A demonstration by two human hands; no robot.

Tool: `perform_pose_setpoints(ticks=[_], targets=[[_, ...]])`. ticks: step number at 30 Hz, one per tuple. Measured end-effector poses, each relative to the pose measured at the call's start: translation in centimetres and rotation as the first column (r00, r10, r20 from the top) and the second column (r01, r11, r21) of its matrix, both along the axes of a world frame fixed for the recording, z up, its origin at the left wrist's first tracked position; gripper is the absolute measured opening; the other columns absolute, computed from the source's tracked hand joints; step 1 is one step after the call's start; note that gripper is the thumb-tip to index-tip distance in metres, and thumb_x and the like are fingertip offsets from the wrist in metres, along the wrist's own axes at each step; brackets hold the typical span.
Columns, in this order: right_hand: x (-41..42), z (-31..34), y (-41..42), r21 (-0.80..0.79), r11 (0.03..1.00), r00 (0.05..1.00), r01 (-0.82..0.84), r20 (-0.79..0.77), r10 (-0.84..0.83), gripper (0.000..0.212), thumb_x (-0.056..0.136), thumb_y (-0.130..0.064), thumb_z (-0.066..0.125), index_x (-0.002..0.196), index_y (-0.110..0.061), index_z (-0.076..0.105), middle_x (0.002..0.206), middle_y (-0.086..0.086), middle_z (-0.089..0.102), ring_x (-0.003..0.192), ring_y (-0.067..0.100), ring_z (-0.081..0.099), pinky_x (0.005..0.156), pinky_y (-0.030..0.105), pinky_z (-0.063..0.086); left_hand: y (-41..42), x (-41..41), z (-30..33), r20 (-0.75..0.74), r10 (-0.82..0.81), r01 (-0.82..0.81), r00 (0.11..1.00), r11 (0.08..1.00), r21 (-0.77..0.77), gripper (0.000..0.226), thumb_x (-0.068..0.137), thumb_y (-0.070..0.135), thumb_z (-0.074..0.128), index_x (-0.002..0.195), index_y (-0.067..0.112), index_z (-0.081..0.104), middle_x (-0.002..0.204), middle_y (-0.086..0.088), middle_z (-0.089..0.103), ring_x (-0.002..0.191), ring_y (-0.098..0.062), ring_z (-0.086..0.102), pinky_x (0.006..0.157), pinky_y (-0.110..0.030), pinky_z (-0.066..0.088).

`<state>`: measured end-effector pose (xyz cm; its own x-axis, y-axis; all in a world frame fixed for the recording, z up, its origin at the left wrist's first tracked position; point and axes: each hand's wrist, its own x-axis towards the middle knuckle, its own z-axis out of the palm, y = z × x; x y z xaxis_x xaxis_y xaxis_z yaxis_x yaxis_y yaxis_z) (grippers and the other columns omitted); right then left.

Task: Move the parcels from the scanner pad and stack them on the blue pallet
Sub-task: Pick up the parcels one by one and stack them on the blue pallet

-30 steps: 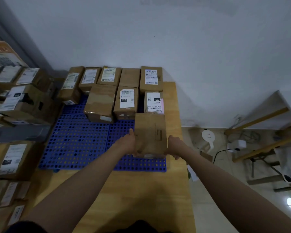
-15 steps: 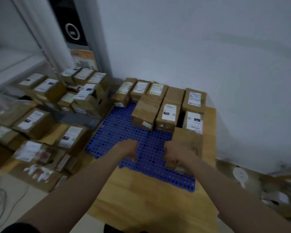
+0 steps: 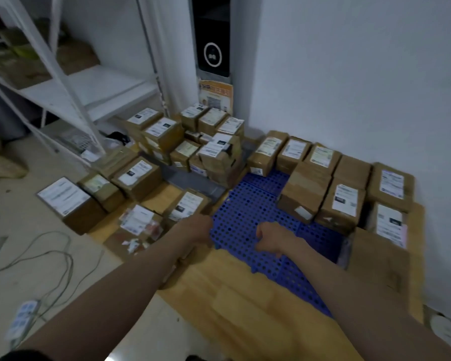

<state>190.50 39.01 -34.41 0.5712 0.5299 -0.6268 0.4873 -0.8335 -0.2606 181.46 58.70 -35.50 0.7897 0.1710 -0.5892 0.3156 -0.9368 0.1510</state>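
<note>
Both hands empty, fingers loosely curled: left hand point(image 3: 197, 227) at blue pallet's point(image 3: 248, 220) left edge, right hand point(image 3: 271, 237) over it. Labelled parcel point(image 3: 186, 204) lies at 11 o'clock, just beside left hand, long axis toward 1 o'clock; left is nearer.

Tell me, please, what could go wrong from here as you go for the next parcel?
The plain parcel just set down sits at the blue pallet's right edge, partly over the wood, so it might tip. The leaning pile of parcels beside the pallet could topple when disturbed. Loose cables on the floor could trip you.
</note>
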Motion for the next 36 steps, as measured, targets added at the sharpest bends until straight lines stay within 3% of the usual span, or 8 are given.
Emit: perform_pose_setpoints(ticks=[4,7,15,17,23,28,32,36], targets=[[-1.5,-0.1,5.7,0.015,0.999,1.0,-0.029,-0.007,0.029,0.02,0.094,-0.018,0.059,0.11,-0.006,0.061,0.101,0.018,0.062,0.077,0.022,0.048,0.063,0.036,0.043,4.9,-1.6,0.1,0.026,0.02,-0.021,0.999,0.998,0.06,0.049,0.087,0.036,0.068,0.127,0.014,0.051,0.125,-0.008,0.056,0.11,-0.025,0.056,0.085,-0.037,0.051],[-2.8,0.0,9.6,0.032,0.998,0.998,-0.063,0.007,0.063,0.016,0.093,-0.021,0.061,0.094,-0.015,0.046,0.082,0.004,0.044,0.076,0.022,0.044,0.065,0.035,0.036,8.7,-2.7,0.2,0.103,0.083,-0.09,0.991,0.994,0.065,0.054,0.085,0.037,0.068,0.132,0.019,0.048,0.131,-0.004,0.051,0.116,-0.024,0.053,0.088,-0.035,0.048],[-5.2,0.5,17.8,0.048,0.985,0.985,-0.166,0.043,0.164,0.016,0.091,-0.021,0.057,0.104,-0.014,0.051,0.102,0.006,0.054,0.089,0.023,0.056,0.072,0.035,0.044,16.2,-5.4,1.6,0.162,0.193,-0.208,0.968,0.974,0.085,0.045,0.085,0.031,0.069,0.126,0.018,0.054,0.126,-0.003,0.057,0.11,-0.023,0.058,0.088,-0.037,0.052],[-5.8,0.4,19.5,0.045,0.982,0.982,-0.185,0.045,0.183,0.021,0.091,-0.022,0.057,0.109,-0.013,0.051,0.112,0.008,0.057,0.1,0.026,0.058,0.078,0.036,0.046,17.7,-6.4,1.6,0.157,0.219,-0.237,0.963,0.966,0.104,0.05,0.086,0.03,0.069,0.13,0.017,0.051,0.13,-0.004,0.054,0.113,-0.024,0.056,0.088,-0.037,0.052],[-7.3,-1.1,24.0,0.077,0.977,0.98,-0.197,-0.014,0.198,0.047,0.091,-0.028,0.061,0.13,-0.009,0.042,0.115,0.011,0.055,0.104,0.03,0.058,0.07,0.034,0.047,20.8,-9.1,0.0,0.097,0.329,-0.341,0.939,0.925,0.164,0.062,0.081,0.026,0.075,0.134,0.014,0.045,0.128,-0.007,0.051,0.109,-0.024,0.058,0.081,-0.034,0.053],[-8.3,-2.8,26.8,0.103,0.98,0.983,-0.172,-0.054,0.178,0.067,0.084,-0.039,0.072,0.135,-0.01,0.038,0.129,0.013,0.056,0.119,0.032,0.056,0.099,0.045,0.047,22.3,-10.1,-2.3,0.037,0.427,-0.428,0.903,0.89,0.158,0.076,0.075,0.032,0.08,0.137,0.014,0.04,0.128,-0.007,0.053,0.11,-0.026,0.058,0.075,-0.034,0.05],[-8.4,-4.0,27.9,0.07,0.983,0.984,-0.17,-0.045,0.173,0.082,0.081,-0.04,0.076,0.14,-0.009,0.03,0.13,0.013,0.055,0.121,0.032,0.055,0.098,0.043,0.046,23.1,-10.0,-3.7,0.008,0.424,-0.421,0.906,0.896,0.142,0.068,0.075,0.032,0.079,0.13,0.014,0.043,0.114,-0.003,0.058,0.09,-0.018,0.056,0.065,-0.03,0.05],[-8.2,-4.7,28.6,0.051,0.987,0.988,-0.153,-0.028,0.155,0.089,0.079,-0.04,0.078,0.144,-0.008,0.025,0.132,0.013,0.054,0.122,0.031,0.054,0.096,0.041,0.044,23.3,-9.2,-4.7,-0.007,0.412,-0.409,0.911,0.905,0.116,0.068,0.073,0.033,0.079,0.128,0.013,0.046,0.115,-0.004,0.058,0.099,-0.021,0.06,0.074,-0.033,0.054]])
